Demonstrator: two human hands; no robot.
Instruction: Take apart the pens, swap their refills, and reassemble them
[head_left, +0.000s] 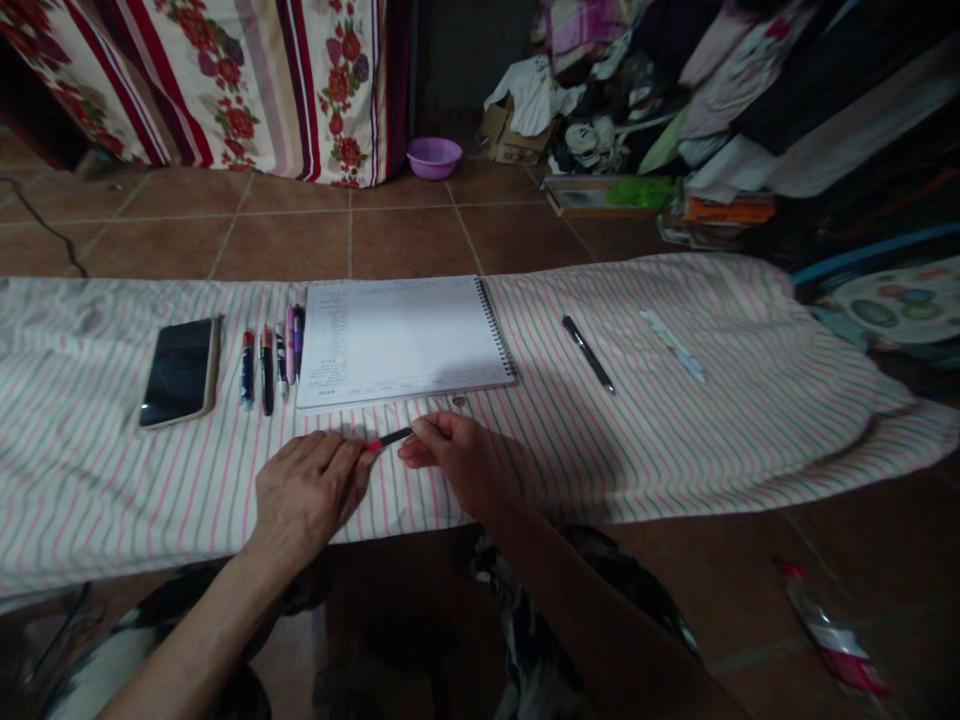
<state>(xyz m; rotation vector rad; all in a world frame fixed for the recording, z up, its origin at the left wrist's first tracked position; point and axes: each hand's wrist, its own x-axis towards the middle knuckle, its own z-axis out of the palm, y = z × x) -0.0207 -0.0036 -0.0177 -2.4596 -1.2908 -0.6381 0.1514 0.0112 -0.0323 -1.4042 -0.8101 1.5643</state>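
Both my hands pinch one thin black pen with a red end [390, 439] just above the striped cloth [675, 440]. My left hand [307, 495] grips the red end with closed fingers. My right hand [457, 462] holds the black end between thumb and fingers. Right behind the pen lies an open spiral notebook [401, 340]. Left of the notebook several pens [271, 362] lie side by side, and a dark phone [180, 372] rests further left.
A black pen [589, 355] and a pale strip-like object [673, 344] lie on the cloth right of the notebook. Beyond are a tiled floor, a purple bowl [433, 157], a flowered curtain [225, 80] and piled clothes [675, 90]. A plastic wrapper [829, 630] lies on the floor, lower right.
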